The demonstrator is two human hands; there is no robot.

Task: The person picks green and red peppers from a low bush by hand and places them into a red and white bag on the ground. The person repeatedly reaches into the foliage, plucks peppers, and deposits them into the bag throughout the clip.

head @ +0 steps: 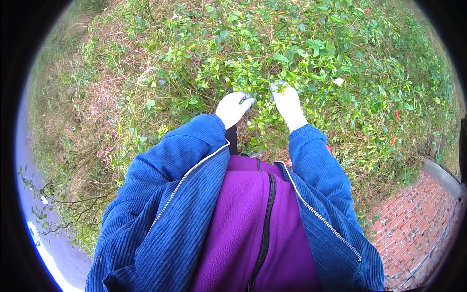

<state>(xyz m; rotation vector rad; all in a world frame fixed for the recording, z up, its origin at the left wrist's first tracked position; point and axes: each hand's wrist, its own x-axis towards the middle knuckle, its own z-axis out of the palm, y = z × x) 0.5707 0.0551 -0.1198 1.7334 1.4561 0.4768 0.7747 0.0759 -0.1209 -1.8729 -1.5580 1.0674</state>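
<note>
My left hand [234,107], in a white glove with grey-blue fingertips, is at the near edge of a leafy green chili pepper plant [251,75]. Its fingers are curled, with thumb and forefinger close together; whether anything is between them is unclear. My right hand [288,103], gloved the same way, reaches into the foliage just to the right. Leaves partly cover its fingertips, so I cannot make out a grip. Small white flowers dot the plant between and around both hands.
Red chili peppers [397,114] hang among plants on the right. Dry grass [102,98] and pinkish weeds spread to the left. A red brick wall [412,222] with a grey cap stands at lower right. Thin leafy branches [80,204] reach out at lower left.
</note>
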